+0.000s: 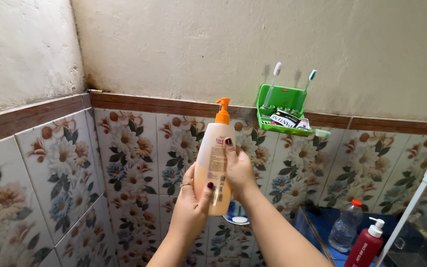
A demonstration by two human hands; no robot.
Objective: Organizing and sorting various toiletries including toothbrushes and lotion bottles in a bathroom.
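Two hands hold one pump bottle upright in front of the flower-patterned wall tiles, near the room's corner. My left hand closes around the bottle's lower part from the left, thumb across its front label and a ring showing on one finger. My right hand wraps the bottle's right side, its fingers pressed against the label, one dark-painted fingertip reaching toward the shoulder. Both grips are pressed together on the bottle; neither is spread. The bottle is pale, filled with a peach-coloured liquid to about mid-height, and topped by an orange pump head whose spout points left.

Behind and to the right, a green wall holder carries two toothbrushes standing upright and a dark tube lying in its tray. Low at the right, on a blue surface, stand a clear plastic bottle with an orange cap and a red pump bottle with a white head. A white frame with a glass pane enters from the right edge. A small round blue-and-white object sits partly hidden behind the held bottle.

Risks, as I judge them: the bottle is held in the air with nothing close beneath it, so a loosened grip on a smooth or damp surface could let it slide and fall to the floor. Pressure on the pump head would release liquid leftward, toward the tiles. Swinging the bottle right could strike the green holder and dislodge the toothbrushes.
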